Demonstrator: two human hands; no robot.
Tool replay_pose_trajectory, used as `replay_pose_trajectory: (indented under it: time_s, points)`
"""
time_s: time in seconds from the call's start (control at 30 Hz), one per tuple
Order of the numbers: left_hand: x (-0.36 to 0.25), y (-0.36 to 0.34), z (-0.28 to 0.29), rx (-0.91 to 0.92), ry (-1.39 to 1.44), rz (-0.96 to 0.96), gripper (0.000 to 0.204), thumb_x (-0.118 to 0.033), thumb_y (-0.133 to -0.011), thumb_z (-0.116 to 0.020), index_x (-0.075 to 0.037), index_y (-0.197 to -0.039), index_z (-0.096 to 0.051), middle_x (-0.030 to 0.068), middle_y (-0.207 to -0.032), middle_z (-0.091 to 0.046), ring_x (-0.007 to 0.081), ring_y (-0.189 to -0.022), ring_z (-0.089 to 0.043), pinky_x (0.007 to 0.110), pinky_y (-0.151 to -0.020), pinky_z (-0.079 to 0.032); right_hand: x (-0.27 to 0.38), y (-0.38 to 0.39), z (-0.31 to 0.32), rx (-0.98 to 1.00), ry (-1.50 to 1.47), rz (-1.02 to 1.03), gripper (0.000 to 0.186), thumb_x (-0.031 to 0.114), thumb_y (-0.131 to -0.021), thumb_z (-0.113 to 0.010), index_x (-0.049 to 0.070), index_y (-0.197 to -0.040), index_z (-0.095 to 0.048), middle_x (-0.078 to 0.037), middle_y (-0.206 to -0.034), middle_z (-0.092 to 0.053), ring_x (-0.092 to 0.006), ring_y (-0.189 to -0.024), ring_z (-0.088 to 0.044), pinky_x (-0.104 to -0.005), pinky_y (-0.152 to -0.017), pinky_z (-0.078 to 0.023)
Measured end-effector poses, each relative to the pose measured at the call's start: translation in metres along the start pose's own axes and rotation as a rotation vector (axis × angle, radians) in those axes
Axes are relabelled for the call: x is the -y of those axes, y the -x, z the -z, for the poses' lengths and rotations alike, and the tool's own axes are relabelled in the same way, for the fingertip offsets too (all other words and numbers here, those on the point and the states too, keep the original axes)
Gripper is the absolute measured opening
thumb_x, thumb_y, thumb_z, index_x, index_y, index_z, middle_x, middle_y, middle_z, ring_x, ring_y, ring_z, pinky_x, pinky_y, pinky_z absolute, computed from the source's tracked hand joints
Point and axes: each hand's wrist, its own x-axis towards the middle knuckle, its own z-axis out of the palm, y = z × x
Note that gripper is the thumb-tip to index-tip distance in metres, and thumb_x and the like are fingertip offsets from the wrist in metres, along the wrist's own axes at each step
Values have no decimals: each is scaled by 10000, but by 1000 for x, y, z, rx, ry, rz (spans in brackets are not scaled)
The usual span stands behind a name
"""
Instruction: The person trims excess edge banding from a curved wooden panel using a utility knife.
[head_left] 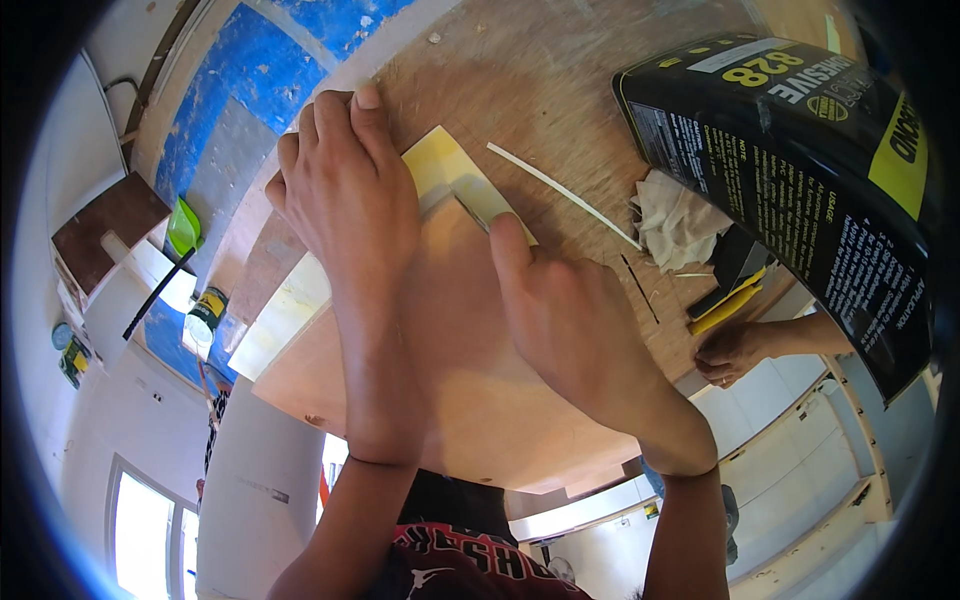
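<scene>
A brown plywood panel [480, 400] lies in front of me on top of a cream-yellow sheet [440, 160], which juts out past its far and left edges. My left hand [345, 175] presses down at the far left of the panel. Its fingers are curled near the tabletop's edge, and what lies beneath them is hidden. My right hand [575, 325] is closed near the panel's far corner, index finger extended. Under that fingertip a thin metal blade [472, 212] runs along the panel's edge; the rest of the tool is hidden by the hand.
A large black can [780, 130] stands at the right, beside a crumpled cloth [680, 220] and a yellow-and-black tool [730, 302]. A thin white strip [565, 195] lies on the wooden tabletop [520, 80]. Another person's hand [735, 352] touches the right edge. Blue sheeting [240, 90] covers the floor.
</scene>
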Motion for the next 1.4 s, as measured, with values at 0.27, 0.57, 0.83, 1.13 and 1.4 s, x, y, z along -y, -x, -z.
replay_pose_trajectory:
  time_s: [0.27,0.57,0.83,1.13,1.4]
  points:
    - [3,0,-9,-48,-21,-11,444,-440,-1122,-405,-92,-1061,-675,83,-1111,-717,346,-1065,-627,523,-956,-404,-13,2,-1,92,-147,15,187,31,-915,-599,2,-1027,-453,-213,-645,-661,-414,-644,-718,-472,-542,-580]
    - [7,0,-12,-52,-19,-22,518,-503,-1128,-345,-119,-1053,-685,57,-1116,-729,335,-1068,-630,538,-973,-400,-20,18,-10,131,-243,-17,233,9,-917,-572,-28,-1104,-439,-236,-669,-670,-442,-679,-714,-505,-590,-578]
    - [6,-2,-10,-17,-34,6,543,-526,-1123,-333,-122,-1045,-687,51,-1112,-731,339,-1075,-631,539,-962,-399,-16,26,-11,243,-209,-103,191,39,-952,-535,-14,-1099,-425,-218,-646,-666,-444,-648,-708,-505,-555,-576]
    - [8,-1,-11,-31,-41,18,488,-509,-1113,-381,-127,-1065,-681,48,-1125,-727,328,-1088,-635,535,-947,-412,-18,56,8,478,-199,-239,222,36,-942,-527,1,-1130,-415,-219,-680,-665,-434,-637,-701,-523,-556,-559]
    - [10,-2,-16,-77,-47,-30,388,-460,-1095,-485,-127,-1032,-674,35,-1074,-717,308,-1039,-638,522,-912,-421,-1,14,16,146,-162,-140,236,53,-954,-526,17,-1163,-423,-217,-725,-661,-444,-678,-700,-526,-587,-552]
